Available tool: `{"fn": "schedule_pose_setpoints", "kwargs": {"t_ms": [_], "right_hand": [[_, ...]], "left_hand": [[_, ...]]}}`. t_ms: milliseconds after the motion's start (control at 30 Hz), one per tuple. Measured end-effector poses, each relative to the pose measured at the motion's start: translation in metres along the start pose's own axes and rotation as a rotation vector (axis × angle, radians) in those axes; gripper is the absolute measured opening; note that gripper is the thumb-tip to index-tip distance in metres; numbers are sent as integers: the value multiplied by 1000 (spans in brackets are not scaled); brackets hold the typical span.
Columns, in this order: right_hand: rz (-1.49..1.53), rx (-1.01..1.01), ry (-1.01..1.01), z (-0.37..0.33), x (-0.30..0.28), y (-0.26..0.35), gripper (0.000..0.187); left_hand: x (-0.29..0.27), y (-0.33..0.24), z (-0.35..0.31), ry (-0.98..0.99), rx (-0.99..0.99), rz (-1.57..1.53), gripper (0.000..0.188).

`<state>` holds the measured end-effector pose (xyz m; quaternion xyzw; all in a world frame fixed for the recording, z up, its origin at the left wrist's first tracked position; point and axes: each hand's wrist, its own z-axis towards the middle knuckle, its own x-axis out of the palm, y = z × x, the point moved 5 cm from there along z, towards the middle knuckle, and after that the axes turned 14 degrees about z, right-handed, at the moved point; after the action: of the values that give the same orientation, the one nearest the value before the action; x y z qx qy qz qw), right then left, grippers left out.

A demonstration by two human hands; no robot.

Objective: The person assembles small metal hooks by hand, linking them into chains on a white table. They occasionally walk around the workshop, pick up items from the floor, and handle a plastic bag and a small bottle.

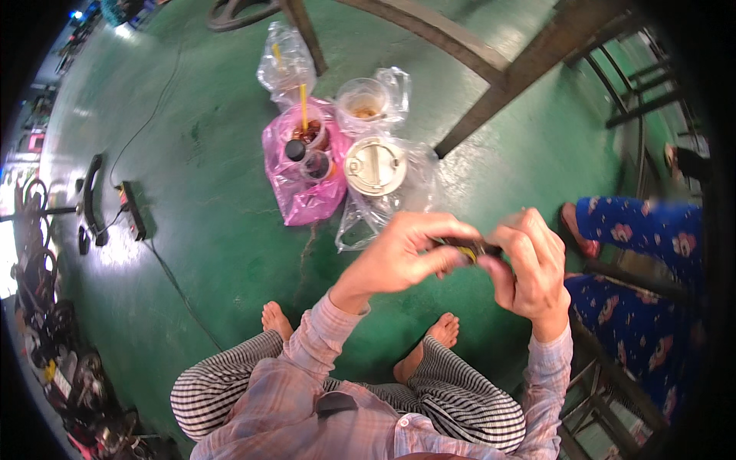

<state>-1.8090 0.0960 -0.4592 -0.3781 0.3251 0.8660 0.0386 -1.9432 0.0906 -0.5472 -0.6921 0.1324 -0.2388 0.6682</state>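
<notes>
In front of me, above the green floor [253, 268], both my hands meet on a small dark object [469, 249] with a yellow patch. My left hand [402, 249] pinches one end of it between thumb and fingers. At its other end, the fingers of my right hand [530, 264] are curled and closed on it. The fingers cover most of the piece, and some blur keeps its kind from showing. Just beyond my left hand stands a round container with a whitish lid [376, 166], in a clear plastic bag [418, 180].
A pink bag [303, 201] holds a cup of dark drink with a yellow straw [303, 107]; another clear cup [362, 101] stands beside it. Wooden legs [479, 115] rise beyond. A person's patterned trousers [640, 230] are at right. A power strip [133, 211] and piled dark parts [65, 383] lie left.
</notes>
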Motion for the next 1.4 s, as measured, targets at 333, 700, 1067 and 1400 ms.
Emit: {"fn": "schedule_pose_setpoints", "kwargs": {"t_ms": [333, 700, 1067, 1400], "right_hand": [[23, 111, -124, -12, -6, -10, 29], [87, 160, -165, -13, -7, -10, 34], [459, 305, -387, -41, -21, -30, 14], [873, 422, -411, -53, 22, -46, 33]], "left_hand": [[4, 14, 18, -85, 69, 42, 27], [0, 10, 18, -125, 102, 73, 25], [-13, 5, 15, -304, 27, 146, 24], [-18, 2, 9, -443, 0, 444, 21]]}}
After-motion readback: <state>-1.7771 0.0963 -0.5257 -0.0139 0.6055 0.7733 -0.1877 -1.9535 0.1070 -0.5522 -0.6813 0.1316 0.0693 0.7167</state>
